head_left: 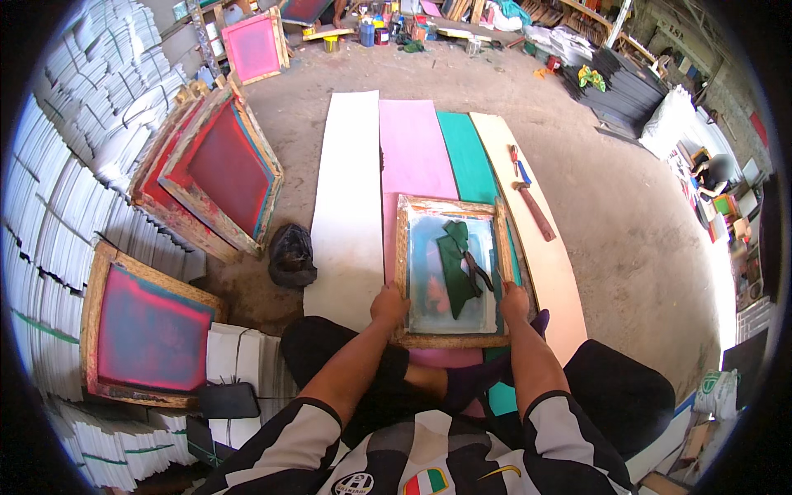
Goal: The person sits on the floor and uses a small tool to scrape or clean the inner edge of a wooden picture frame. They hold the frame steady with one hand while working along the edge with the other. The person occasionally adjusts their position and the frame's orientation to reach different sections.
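In front of me a wood-framed printing screen (452,340) with pale blue mesh lies over coloured boards. My left hand (389,305) is closed around its left side bar near the lower corner. Across from it, my right hand (515,303) grips the right side bar. Resting on the mesh are a dark green cloth (456,276) and a black-handled hand tool that looks like pliers (476,272). The tool partly overlaps the cloth. The fingertips of both hands are partly hidden by the frame.
Beyond my right hand, a hammer (536,213) and a screwdriver (515,154) lie on a cream board (563,285). To the left are a black plastic bag (292,256), leaning screens (227,172), another screen (153,330) and stacked white sheets (49,214). A person (713,175) sits far right.
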The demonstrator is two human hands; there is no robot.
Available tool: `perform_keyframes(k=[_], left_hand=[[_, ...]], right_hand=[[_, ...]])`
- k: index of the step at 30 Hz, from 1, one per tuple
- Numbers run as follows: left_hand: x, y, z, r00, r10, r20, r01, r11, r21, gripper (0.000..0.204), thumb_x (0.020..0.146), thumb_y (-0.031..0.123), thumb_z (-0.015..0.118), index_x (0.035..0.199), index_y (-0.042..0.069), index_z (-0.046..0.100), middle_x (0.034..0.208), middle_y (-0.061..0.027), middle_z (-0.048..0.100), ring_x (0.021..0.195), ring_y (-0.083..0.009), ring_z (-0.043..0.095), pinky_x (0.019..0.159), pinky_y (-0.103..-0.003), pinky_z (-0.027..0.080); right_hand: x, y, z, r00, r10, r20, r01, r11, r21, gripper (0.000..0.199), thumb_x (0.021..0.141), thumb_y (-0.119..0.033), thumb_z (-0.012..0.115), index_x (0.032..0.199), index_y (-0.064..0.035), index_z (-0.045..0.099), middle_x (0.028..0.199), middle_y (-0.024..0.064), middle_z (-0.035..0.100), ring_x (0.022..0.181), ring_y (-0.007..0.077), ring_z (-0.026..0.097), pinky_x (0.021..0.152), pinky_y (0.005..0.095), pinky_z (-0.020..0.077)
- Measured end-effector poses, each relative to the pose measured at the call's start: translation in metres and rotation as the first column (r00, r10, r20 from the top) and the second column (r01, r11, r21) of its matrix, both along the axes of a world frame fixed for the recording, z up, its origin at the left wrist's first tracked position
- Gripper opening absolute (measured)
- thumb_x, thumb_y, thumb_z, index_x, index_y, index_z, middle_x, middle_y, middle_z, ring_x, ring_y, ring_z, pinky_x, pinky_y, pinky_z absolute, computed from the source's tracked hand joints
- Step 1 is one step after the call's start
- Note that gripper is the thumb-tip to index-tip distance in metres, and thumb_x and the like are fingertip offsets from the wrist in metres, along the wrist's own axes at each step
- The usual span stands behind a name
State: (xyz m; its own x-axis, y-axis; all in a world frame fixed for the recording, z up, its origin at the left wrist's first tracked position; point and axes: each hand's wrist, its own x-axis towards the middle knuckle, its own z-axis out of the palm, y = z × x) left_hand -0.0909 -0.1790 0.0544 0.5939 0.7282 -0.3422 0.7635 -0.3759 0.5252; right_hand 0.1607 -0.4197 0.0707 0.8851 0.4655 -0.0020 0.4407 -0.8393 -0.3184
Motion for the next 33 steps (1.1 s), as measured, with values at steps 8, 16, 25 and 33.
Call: perform_keyframes(k=[8,16,25,33], left_hand=[[-0.005,-0.014,0.007,1.000,0.002,0.010,-0.001,0.996,-0.085,0.053,0.088,0.024,0.074,0.129,0.001,0.051,0.129,-0.0226,0.061,0.114,-0.0424,0.066,0.094,-0.052,0.056],[-0.018,-0.015,0.008,0.997,0.001,0.076,0.007,0.994,-0.105,0.052,0.088,0.021,0.073,0.131,0.003,0.050,0.132,-0.0235,0.060,0.118,-0.0430,0.064,0.099,-0.051,0.054],[-0.017,-0.012,0.005,0.996,0.011,0.089,0.003,0.987,-0.159,0.054,0.087,0.022,0.075,0.133,0.002,0.052,0.132,-0.0211,0.063,0.119,-0.0417,0.064,0.100,-0.050,0.054],[-0.013,-0.017,0.033,0.999,0.027,0.036,-0.023,0.993,-0.119,0.055,0.083,0.020,0.068,0.133,0.003,0.053,0.129,-0.0222,0.064,0.115,-0.0410,0.067,0.096,-0.050,0.055]], right_hand=[[-0.003,0.006,0.000,0.993,-0.111,-0.038,0.105,0.987,-0.125,0.018,0.094,-0.010,0.061,0.107,-0.0041,0.072,0.105,0.0253,0.071,0.101,0.0443,0.069,0.086,0.0542,0.0546],[-0.021,0.044,0.001,0.997,-0.044,-0.061,0.041,0.998,-0.055,0.023,0.099,-0.017,0.058,0.110,-0.0070,0.075,0.108,0.0239,0.073,0.104,0.0428,0.070,0.089,0.0546,0.0558],[-0.033,0.148,-0.015,0.984,0.160,-0.073,-0.152,0.984,0.097,0.026,0.096,-0.017,0.057,0.114,-0.0141,0.075,0.109,0.0229,0.073,0.105,0.0441,0.069,0.089,0.0544,0.0540],[-0.036,0.198,-0.009,0.957,0.259,-0.132,-0.240,0.960,0.143,0.029,0.092,-0.017,0.063,0.119,-0.0155,0.072,0.104,0.0239,0.072,0.100,0.0455,0.069,0.085,0.0539,0.0549]])
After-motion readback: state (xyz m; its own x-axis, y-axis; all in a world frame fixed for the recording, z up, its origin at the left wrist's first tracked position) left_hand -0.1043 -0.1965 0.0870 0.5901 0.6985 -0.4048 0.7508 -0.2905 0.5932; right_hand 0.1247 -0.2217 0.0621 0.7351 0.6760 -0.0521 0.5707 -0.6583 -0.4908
